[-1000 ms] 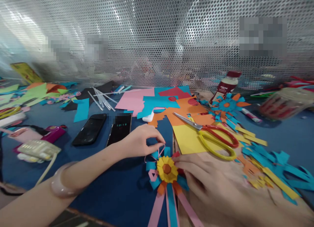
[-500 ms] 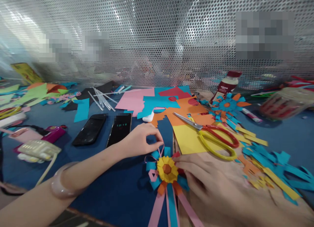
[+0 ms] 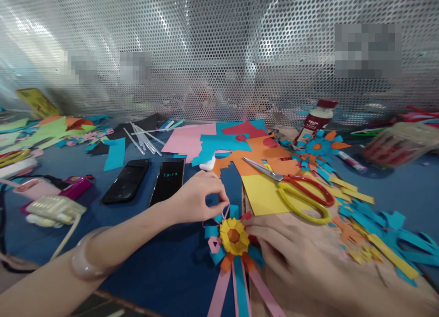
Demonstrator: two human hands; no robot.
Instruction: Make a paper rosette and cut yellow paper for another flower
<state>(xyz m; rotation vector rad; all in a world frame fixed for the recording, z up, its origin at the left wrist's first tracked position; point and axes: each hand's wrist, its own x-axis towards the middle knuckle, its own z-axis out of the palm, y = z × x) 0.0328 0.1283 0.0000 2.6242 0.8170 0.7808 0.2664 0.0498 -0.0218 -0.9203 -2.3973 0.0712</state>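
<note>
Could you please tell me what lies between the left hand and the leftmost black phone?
In the head view, a second phone, showing 12:15, lies between the left hand and the leftmost phone, with blue tabletop between the phones.

Smooth, pale, rounded bangle (image 3: 80, 262)

Right side of paper flower (image 3: 234, 236) hidden behind right hand (image 3: 291, 250); pink streamers (image 3: 219, 292) cut off below.

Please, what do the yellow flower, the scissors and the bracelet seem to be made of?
Flower: matte paper, judging by its creased folds and crisp edges.
Scissors: metal blades, by their grey shine; smooth red and yellow handles, probably plastic.
Bracelet: glossy, milky; stone, glass or plastic, I cannot tell.
</note>
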